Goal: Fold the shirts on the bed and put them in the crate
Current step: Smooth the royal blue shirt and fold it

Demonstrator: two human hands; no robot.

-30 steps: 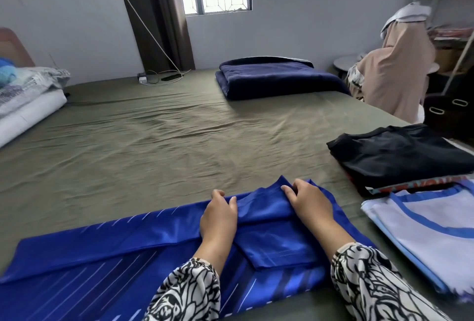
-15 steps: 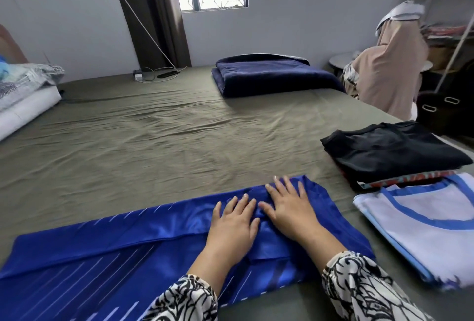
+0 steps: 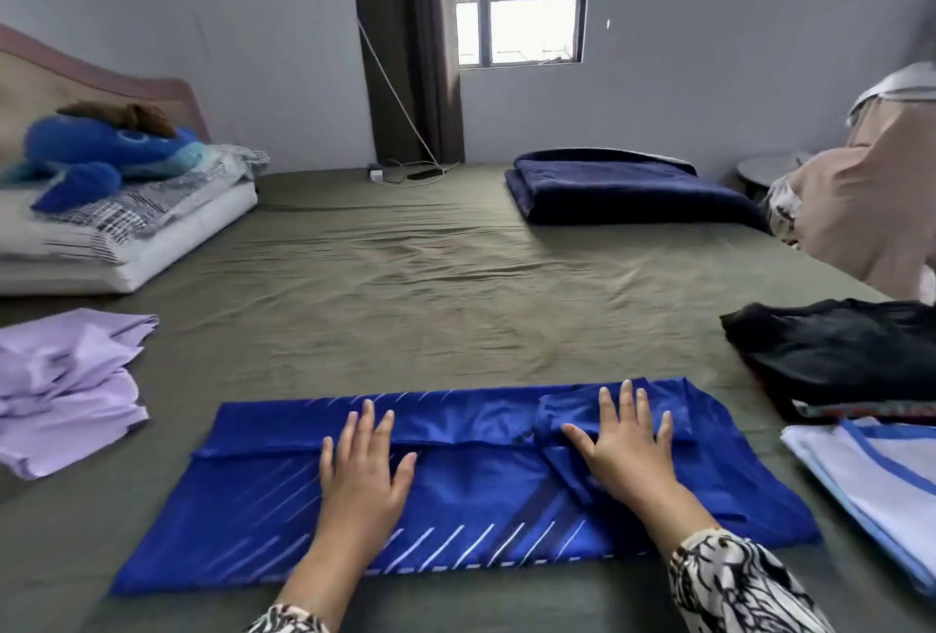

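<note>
Fingers on both hands, left [image 3: 362, 475] & right [image 3: 625, 445], spread flat w/ nothing gripped, pressing the blue shirt [image 3: 456, 496] half-folded on the bed [image 3: 430, 288], purple one [image 3: 66, 384] still crumpled, few folded by my right, crate not in view tbh.

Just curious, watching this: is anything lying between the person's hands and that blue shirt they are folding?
No. The left hand and right hand both lie flat on the blue shirt, with nothing between. No crate is in view.
</note>
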